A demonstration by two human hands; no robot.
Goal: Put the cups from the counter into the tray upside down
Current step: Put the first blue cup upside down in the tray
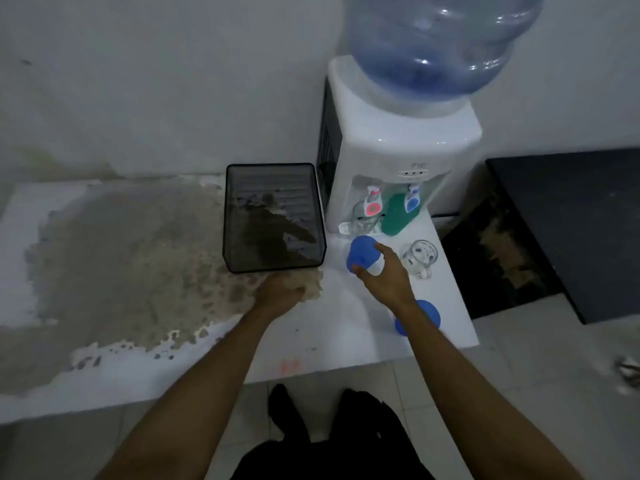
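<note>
A dark mesh tray [235, 216] stands on the white counter beside the water dispenser, with nothing in it. My right hand [384, 275] grips a blue cup [362, 252], tipped over with its base pointing up and left, just right of the tray. My left hand [282, 289] rests on the counter at the tray's near edge, fingers curled, holding nothing. A clear glass mug [420, 256] sits right of the held cup. Another blue cup [424, 317] stands near the counter's right edge, partly hidden by my right forearm. A green cup [398, 216] and a clear glass [363, 220] stand under the dispenser's taps.
A white water dispenser [398, 150] with a large blue bottle [440, 46] stands at the back right. The counter [329, 341] has a wide worn brown patch on its left half. A black table [571, 220] is to the right. Tiled floor lies below.
</note>
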